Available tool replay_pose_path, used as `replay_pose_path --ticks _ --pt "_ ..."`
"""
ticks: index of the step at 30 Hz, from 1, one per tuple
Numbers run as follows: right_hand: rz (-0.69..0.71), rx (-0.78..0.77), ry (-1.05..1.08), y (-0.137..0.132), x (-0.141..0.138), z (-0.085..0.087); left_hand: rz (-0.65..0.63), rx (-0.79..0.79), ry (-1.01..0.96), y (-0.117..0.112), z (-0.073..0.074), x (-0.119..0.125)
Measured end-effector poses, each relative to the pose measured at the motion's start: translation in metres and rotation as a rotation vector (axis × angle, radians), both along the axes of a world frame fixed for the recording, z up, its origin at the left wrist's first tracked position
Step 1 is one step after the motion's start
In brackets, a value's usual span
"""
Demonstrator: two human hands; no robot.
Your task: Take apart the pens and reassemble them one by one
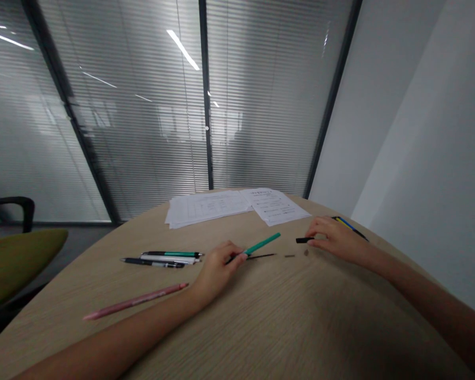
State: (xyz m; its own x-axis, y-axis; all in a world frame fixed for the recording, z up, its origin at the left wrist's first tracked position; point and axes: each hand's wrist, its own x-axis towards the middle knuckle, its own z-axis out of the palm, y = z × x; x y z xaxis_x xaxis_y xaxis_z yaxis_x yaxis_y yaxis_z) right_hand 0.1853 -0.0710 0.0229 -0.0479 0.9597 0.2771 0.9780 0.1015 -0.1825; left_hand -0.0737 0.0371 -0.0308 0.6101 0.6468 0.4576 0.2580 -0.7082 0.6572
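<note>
A pink pencil (pixel 134 302) lies nearest, towards the left edge of the surface (pixel 285 327). My left hand (pixel 216 272) is closed around a green pen barrel (pixel 262 243), and my right hand (pixel 336 238) pinches a small black pen part (pixel 303 240). Between them lie a thin dark refill (pixel 261 256), a grey piece (pixel 288 256) and a tiny nub (pixel 306 253) (too small to name). Three pens (pixel 162 258) sit beyond the pencil, and printed papers (pixel 237 207) lie at the far edge.

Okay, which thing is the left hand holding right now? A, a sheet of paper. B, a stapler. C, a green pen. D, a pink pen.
C. The left hand grips the green pen, while the small black piece is at the right hand.
</note>
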Motion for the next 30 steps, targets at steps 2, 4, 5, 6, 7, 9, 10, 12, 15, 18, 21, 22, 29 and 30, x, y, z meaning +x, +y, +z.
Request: replay_pose_path --ticks 2,4,5,6,7,9,10,12,15,18,21,22,29,30 --pt "-0.034 -0.042 0.077 0.006 -0.002 -0.004 0.068 -0.047 -0.036 0.004 -0.001 0.000" --pt "-0.007 -0.091 0.120 0.013 -0.012 -0.011 0.117 -0.100 -0.070 0.006 -0.001 0.001" --pt "0.026 -0.101 0.125 0.017 -0.020 -0.016 0.133 -0.124 -0.086 0.007 -0.002 0.001" --pt "0.066 -0.103 0.118 0.022 -0.028 -0.020 0.147 -0.144 -0.102 0.008 -0.002 0.001" --pt "0.105 -0.101 0.100 0.026 -0.037 -0.024 0.159 -0.163 -0.118 0.008 -0.002 0.001" --pt "0.148 -0.077 0.054 0.037 -0.055 -0.031 0.182 -0.194 -0.151 0.010 -0.003 0.002" --pt "0.156 -0.059 0.033 0.042 -0.062 -0.033 0.192 -0.207 -0.167 0.010 -0.004 0.002" --pt "0.154 -0.028 -0.005 0.053 -0.075 -0.037 0.206 -0.229 -0.192 0.012 -0.005 0.002" --pt "0.149 -0.008 -0.029 0.067 -0.086 -0.041 0.213 -0.252 -0.213 0.014 -0.006 0.002" --pt "0.154 -0.002 -0.034 0.075 -0.090 -0.045 0.210 -0.266 -0.220 0.013 -0.006 0.002" --pt "0.165 0.004 -0.036 0.080 -0.091 -0.049 0.206 -0.277 -0.226 0.011 -0.004 0.002" --pt "0.171 0.004 -0.036 0.082 -0.090 -0.050 0.205 -0.281 -0.228 0.010 -0.004 0.002" --pt "0.260 -0.021 -0.045 0.089 -0.096 -0.053 0.189 -0.312 -0.240 0.009 -0.002 0.003" --pt "0.269 -0.022 -0.045 0.089 -0.098 -0.053 0.184 -0.316 -0.240 0.009 -0.001 0.003"
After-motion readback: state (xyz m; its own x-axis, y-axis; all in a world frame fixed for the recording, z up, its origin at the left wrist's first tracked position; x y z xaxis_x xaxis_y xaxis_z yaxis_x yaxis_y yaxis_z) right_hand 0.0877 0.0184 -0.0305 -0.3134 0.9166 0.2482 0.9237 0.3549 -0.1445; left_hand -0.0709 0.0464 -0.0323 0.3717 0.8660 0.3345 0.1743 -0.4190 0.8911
